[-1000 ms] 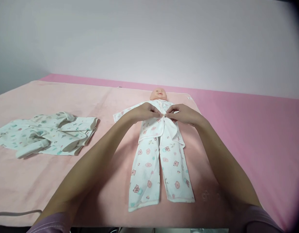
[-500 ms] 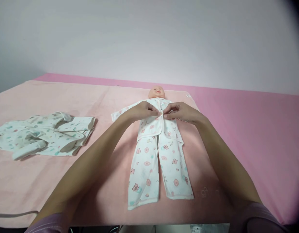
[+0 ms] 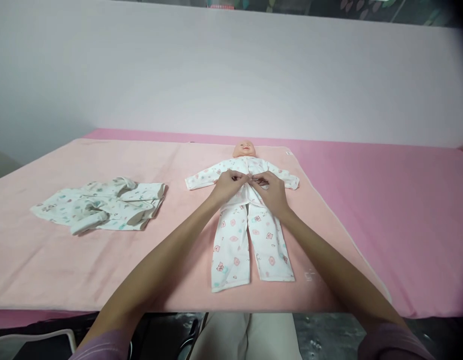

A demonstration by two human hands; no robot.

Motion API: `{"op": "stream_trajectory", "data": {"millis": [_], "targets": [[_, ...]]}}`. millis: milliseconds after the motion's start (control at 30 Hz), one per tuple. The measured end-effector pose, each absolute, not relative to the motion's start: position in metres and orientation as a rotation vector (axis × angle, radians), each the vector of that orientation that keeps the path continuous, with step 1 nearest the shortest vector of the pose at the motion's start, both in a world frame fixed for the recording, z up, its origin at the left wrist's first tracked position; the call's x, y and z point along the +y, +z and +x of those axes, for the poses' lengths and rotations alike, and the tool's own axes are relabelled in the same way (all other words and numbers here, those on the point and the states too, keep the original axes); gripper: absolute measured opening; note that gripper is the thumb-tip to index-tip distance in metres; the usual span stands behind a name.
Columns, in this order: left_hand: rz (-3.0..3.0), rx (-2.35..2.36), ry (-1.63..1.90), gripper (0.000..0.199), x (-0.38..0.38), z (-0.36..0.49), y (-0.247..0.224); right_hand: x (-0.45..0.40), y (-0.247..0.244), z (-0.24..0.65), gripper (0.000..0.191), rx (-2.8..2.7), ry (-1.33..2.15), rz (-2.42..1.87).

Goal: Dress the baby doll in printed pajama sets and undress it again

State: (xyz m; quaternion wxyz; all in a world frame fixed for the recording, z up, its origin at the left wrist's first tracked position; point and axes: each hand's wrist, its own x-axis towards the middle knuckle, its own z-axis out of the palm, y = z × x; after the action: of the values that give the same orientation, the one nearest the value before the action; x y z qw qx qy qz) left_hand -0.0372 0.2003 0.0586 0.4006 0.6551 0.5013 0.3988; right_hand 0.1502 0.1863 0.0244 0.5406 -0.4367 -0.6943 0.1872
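On its back lies a baby doll (image 3: pixel 245 149), dressed in a white long-sleeved top (image 3: pixel 231 164) and matching trousers (image 3: pixel 233 250), both printed with pink bears. Over the front middle of the top, my left hand (image 3: pixel 231 185) and my right hand (image 3: pixel 271 191) meet fingertip to fingertip. Each pinches the top's front edge between thumb and fingers. Whatever small fastening sits between the fingertips is hidden. The doll's sleeves stretch out to both sides, and its trouser legs point toward me, slightly apart.
A second set of white baby clothes (image 3: pixel 114 205) with green print lies folded to the left. Underneath everything is a peach blanket (image 3: pixel 178 295) over a pink table surface (image 3: pixel 385 215). A pale wall (image 3: pixel 231 75) rises behind the table. A metal frame (image 3: pixel 47 334) stands below the front left edge.
My view has lifted and drawn back, so the table's front edge and my lap show more. My right hand has turned and moved slightly up the top. Both hands stay at the doll's front.
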Motion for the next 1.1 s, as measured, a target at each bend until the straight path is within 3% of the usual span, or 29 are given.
{"op": "stream_trajectory", "data": {"millis": [200,667,933,1100], "targets": [[1.762,1.419,1.249,0.037,0.194,-0.025,0.043,0.187,0.011,0.147,0.015,-1.624,0.386,-1.009],[1.83,1.364,1.238,0.026,0.203,-0.027,0.033,0.189,0.01,0.151,0.017,-1.581,0.532,-0.975],[1.641,1.318,1.188,0.035,0.204,-0.028,0.035,0.191,0.013,0.154,0.032,-1.566,0.599,-1.01],[1.503,1.241,1.141,0.043,0.205,-0.029,0.036,0.191,0.018,0.156,0.025,-1.684,0.551,-1.04]]}}
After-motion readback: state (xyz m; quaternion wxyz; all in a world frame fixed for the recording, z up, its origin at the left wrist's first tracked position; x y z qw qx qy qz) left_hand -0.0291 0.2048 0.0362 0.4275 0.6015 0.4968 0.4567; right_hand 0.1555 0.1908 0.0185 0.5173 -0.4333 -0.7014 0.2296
